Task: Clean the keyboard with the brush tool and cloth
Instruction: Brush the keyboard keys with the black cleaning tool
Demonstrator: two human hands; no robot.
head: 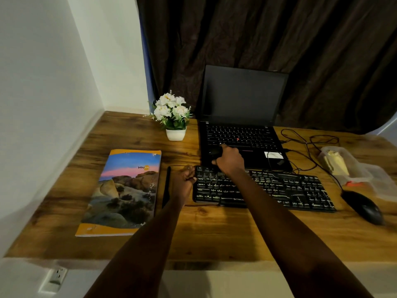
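The black keyboard (279, 190) lies on the wooden desk (214, 229) in front of an open laptop (242, 134). My left hand (183, 181) is at the keyboard's left edge, its fingers curled against that edge. My right hand (229, 159) reaches over the keyboard onto the laptop's palm rest. Its forefinger and thumb lie on either side of a dark round object (213, 152) there; what that object is cannot be made out. A slim black stick-like tool (166, 186) lies on the desk just left of my left hand. A yellowish cloth (336, 163) sits in clear plastic at the right.
A colourful book (126, 190) lies at the left. A white pot of white flowers (175, 117) stands behind it. A black mouse (363, 208) and looping cables (309, 145) are at the right. A white wall is on the left and a dark curtain behind.
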